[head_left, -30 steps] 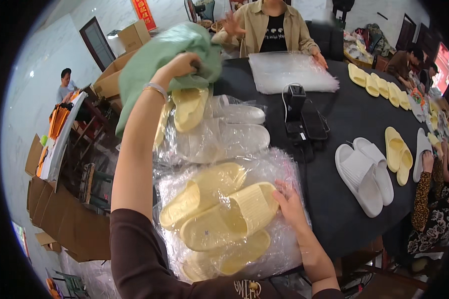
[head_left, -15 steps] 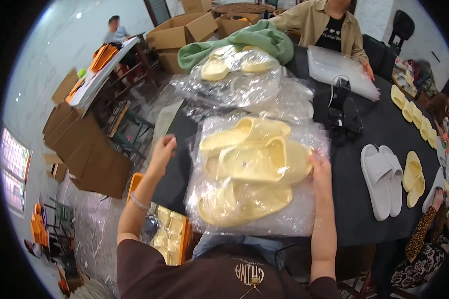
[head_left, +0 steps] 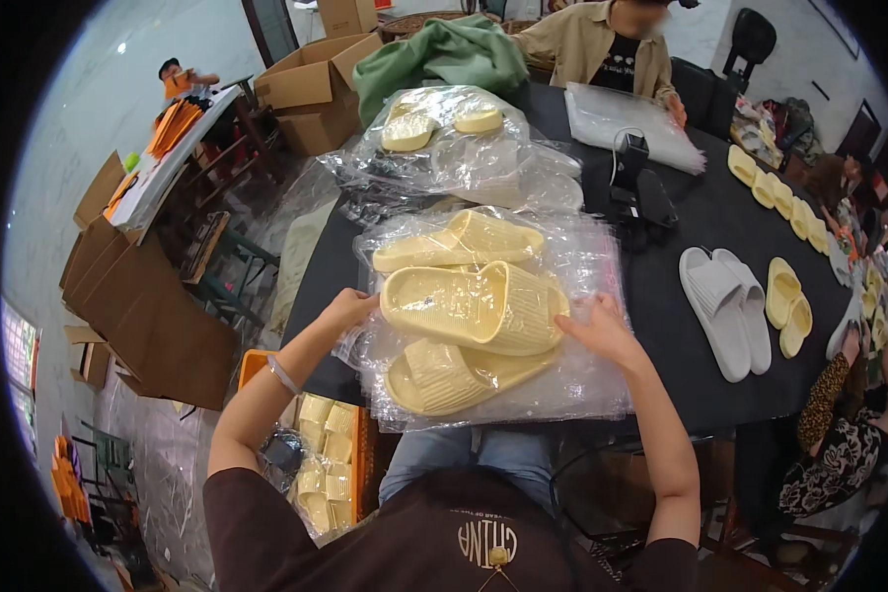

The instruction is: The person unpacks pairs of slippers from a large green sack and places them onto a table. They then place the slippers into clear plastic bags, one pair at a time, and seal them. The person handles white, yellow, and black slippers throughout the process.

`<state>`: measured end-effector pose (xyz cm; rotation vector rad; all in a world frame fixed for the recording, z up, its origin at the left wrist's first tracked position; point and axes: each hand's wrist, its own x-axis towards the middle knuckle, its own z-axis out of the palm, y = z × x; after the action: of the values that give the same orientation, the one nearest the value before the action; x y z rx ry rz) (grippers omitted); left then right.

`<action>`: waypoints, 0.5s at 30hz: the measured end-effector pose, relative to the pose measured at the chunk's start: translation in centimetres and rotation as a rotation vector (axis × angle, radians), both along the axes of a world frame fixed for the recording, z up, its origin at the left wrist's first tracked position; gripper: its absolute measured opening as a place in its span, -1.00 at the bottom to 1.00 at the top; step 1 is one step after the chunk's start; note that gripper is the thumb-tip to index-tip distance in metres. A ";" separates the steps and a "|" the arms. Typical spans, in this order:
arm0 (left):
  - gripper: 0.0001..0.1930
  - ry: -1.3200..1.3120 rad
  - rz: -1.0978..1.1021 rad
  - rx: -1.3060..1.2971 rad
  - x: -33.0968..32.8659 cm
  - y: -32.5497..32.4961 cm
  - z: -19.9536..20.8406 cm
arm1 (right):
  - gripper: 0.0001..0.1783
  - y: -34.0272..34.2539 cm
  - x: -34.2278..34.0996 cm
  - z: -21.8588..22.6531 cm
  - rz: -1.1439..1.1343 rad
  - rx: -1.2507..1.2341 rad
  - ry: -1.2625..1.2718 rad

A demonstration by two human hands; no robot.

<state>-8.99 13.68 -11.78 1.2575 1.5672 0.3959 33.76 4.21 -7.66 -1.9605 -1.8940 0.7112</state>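
Right hand (head_left: 605, 328) pinches the bagged yellow slipper (head_left: 439, 296), but whether left hand (head_left: 348, 310) grips anything I cannot tell

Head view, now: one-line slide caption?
Left hand and right hand flank yellow slippers amid clear plastic on a black table; grey pair at right.

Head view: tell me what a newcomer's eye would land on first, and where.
Most likely the pale yellow slippers in the middle, shining under clear plastic between the person's left hand and right hand. Next might come the crumpled green cloth at the table's far side, behind more bagged slippers. On the right, a pair of grey slippers stands out against the black tabletop.
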 end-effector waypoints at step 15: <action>-0.52 -0.940 0.135 -0.047 3.0 -1.9 -0.2 | -0.43 1.6 -0.2 -1.3 -0.121 -0.424 0.838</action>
<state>-6.00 11.79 -11.93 0.7350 0.8359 0.8776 33.60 5.80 -8.94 -1.5573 -1.1619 1.6706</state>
